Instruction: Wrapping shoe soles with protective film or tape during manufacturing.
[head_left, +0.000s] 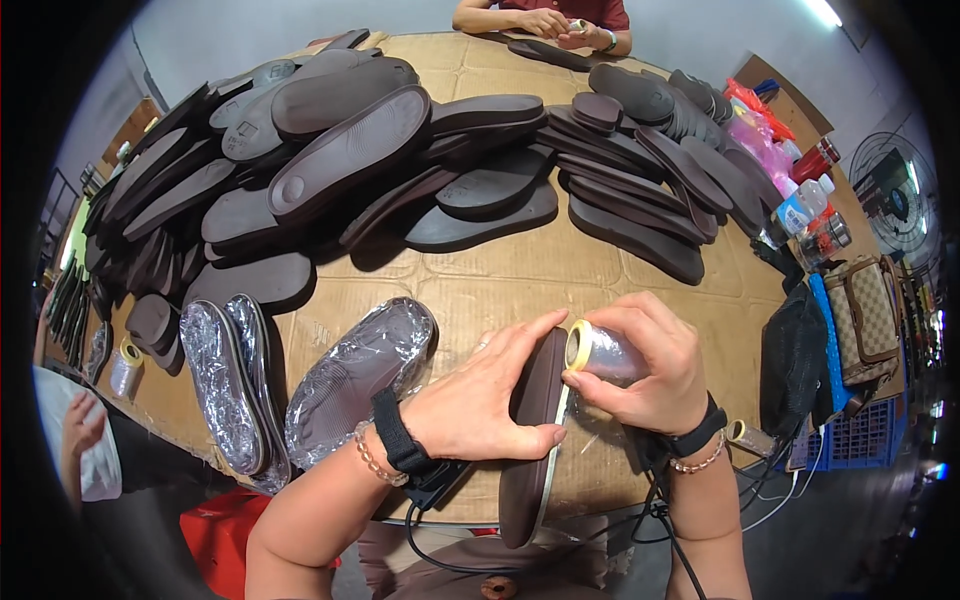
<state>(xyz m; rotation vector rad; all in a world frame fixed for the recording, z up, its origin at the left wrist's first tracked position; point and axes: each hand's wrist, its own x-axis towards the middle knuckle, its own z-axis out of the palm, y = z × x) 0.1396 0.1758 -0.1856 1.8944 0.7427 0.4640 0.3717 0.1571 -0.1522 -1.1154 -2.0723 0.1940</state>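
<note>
My left hand (487, 388) is wrapped over a dark brown shoe sole (533, 400), which stands on its long edge near the front of the table. Its thumb presses the light rim on the right side. My right hand (655, 365) grips a roll of clear plastic film (612, 355) with a yellowish core, held against the sole's upper right edge. To the left lies a sole wrapped in shiny film (360, 375). Beside that, more film-wrapped soles (225, 385) lean together. Both wrists carry black straps with cables.
Large heaps of bare dark soles (350, 150) cover the far side of the cardboard-topped table (470, 285). Spare film rolls (125, 368) stand at the left edge. At right are a bottle (803, 205), a black bag (792, 360) and a fan (893, 190). Other people (545, 20) work across and at left.
</note>
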